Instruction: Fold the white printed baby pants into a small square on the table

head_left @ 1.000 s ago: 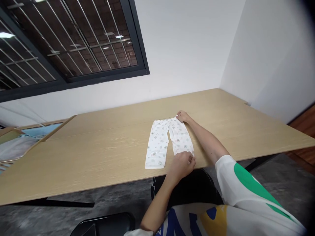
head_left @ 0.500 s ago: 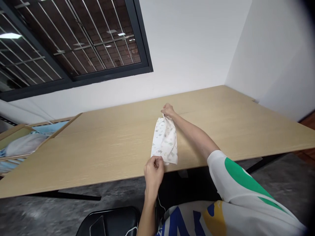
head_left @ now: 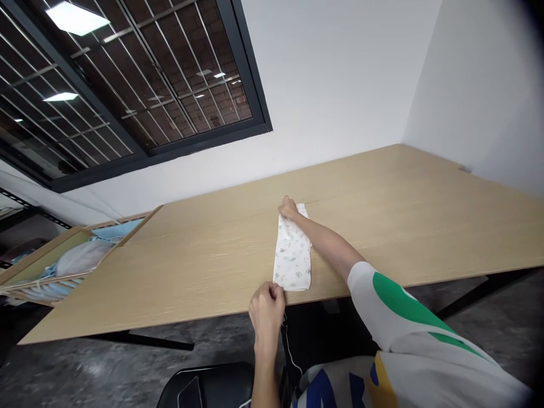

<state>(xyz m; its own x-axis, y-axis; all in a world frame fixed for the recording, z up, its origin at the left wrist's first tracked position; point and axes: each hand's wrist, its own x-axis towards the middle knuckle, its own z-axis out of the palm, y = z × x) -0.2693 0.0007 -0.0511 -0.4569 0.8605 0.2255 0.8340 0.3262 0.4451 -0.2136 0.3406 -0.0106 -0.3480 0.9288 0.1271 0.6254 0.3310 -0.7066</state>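
no word, brand or number can be read. bold blue shapes [head_left: 322, 390] on the front of the person's shirt [head_left: 408, 340] may be letters but, cut off by the view's lower edge, cannot be made out.

Pale wood-grain table [head_left: 212, 255], white printed garment [head_left: 293, 263] lying on it.
Tabletop spans lower left to right edge of frame; thin seam across its far part; dark leg [head_left: 153, 341] beneath, lower left; garment near centre, a narrow strip, small pointed bulge on its right side; bottom hem close to table's front edge.
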